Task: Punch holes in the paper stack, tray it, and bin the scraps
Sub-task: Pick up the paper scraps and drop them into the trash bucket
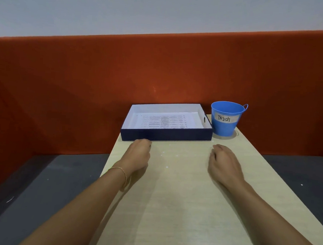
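Note:
A dark blue tray [165, 135] with a white inside stands at the far edge of the small wooden table [180, 199]. A printed paper stack [164, 121] lies flat inside it. To its right stands a blue bucket [225, 124] labelled "Trash". A few tiny white paper scraps [167, 167] dot the tabletop between my hands. My left hand [137, 155] hovers just in front of the tray's near left corner, fingers curled under and holding nothing visible. My right hand [225, 164] rests over the table right of centre, fingers loosely bent, nothing in it. No hole punch is in view.
An orange fabric partition [159, 75] rises directly behind the table. A dark grey surface [30, 190] lies lower on both sides of the table, with small white specks on it.

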